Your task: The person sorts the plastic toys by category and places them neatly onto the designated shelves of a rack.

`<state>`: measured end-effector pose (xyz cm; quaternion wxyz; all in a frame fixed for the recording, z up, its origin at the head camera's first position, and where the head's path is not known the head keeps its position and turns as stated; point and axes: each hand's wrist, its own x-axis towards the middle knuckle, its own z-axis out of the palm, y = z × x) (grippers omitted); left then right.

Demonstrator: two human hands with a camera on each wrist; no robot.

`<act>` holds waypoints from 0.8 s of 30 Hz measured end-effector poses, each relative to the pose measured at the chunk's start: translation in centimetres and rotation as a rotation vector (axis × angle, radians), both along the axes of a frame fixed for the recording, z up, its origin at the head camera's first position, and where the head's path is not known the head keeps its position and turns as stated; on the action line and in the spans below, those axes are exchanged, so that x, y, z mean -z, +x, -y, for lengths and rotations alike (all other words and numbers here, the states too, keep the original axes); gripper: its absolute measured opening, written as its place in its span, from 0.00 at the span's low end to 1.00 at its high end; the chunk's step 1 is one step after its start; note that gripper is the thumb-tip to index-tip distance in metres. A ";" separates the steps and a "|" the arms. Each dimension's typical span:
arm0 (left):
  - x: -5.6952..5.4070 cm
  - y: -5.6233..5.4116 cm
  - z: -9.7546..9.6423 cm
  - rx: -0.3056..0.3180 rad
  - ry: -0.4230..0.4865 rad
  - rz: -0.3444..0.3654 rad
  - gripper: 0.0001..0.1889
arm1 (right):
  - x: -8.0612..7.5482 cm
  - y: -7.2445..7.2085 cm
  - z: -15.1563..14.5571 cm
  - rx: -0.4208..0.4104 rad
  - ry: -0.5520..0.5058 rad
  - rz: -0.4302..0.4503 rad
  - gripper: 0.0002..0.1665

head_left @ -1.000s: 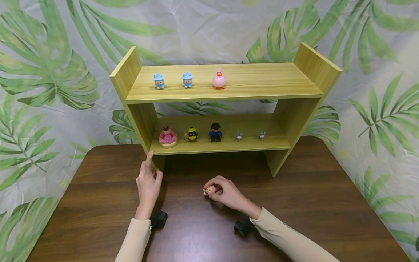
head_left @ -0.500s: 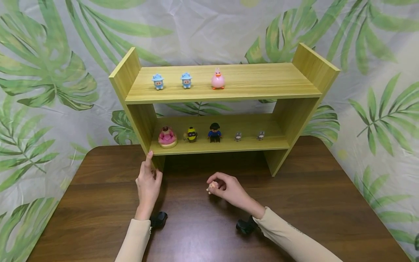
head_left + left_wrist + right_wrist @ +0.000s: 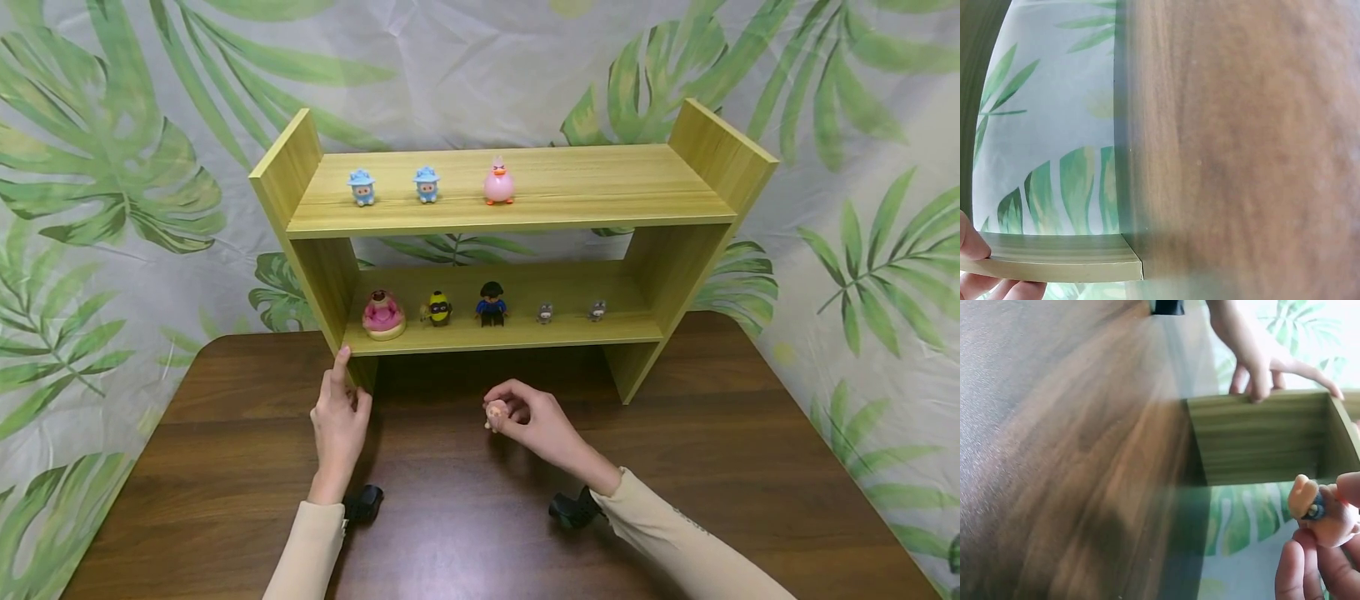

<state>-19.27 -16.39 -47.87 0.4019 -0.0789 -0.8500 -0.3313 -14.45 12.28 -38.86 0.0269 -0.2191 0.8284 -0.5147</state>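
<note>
My right hand (image 3: pixel 542 423) pinches a small pinkish toy figurine (image 3: pixel 496 412) between thumb and fingers, in front of the shelf and over the table. Up close in the right wrist view, the figurine (image 3: pixel 1332 524) shows a rounded pink body with a bit of dark blue; the fingers cover part of it. My left hand (image 3: pixel 341 421) grips the lower left side panel of the wooden shelf (image 3: pixel 510 223), index finger stretched up to the lower board's corner. In the left wrist view the thumb and fingers lie on opposite faces of the panel (image 3: pixel 1066 269).
The top board carries two blue-hatted figurines (image 3: pixel 427 185) and a pink duck toy (image 3: pixel 499 185). Below stand a pink bear (image 3: pixel 383 315), a yellow-and-black figure (image 3: pixel 438 309), a black-haired figure (image 3: pixel 491 304) and two small grey figures (image 3: pixel 597 311). Brown table (image 3: pixel 712 450) underneath.
My right hand has moved a little right and toward the shelf, carrying the pinkish figurine, which has turned more upright. The left hand has stayed on the side panel.
</note>
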 end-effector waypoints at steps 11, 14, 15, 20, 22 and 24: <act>0.0 -0.1 0.0 0.000 -0.001 -0.001 0.45 | 0.2 -0.9 -1.1 0.014 -0.061 -0.060 0.12; 0.0 -0.1 0.0 -0.002 -0.002 -0.004 0.45 | -1.3 -0.3 -1.0 0.016 -0.066 -0.099 0.12; 0.0 -0.1 0.0 -0.003 -0.002 -0.004 0.45 | -1.5 -0.3 -1.0 0.019 -0.066 -0.111 0.12; 0.1 -0.1 0.0 -0.003 -0.005 -0.003 0.45 | -0.8 -1.1 -1.6 0.027 -0.081 -0.155 0.12; 0.1 -0.1 0.0 -0.003 -0.005 -0.002 0.45 | -0.4 -1.5 -1.8 0.023 -0.097 -0.160 0.12; 0.2 -0.1 0.1 -0.001 -0.004 -0.001 0.45 | -0.5 -1.6 -2.0 0.018 -0.114 -0.159 0.12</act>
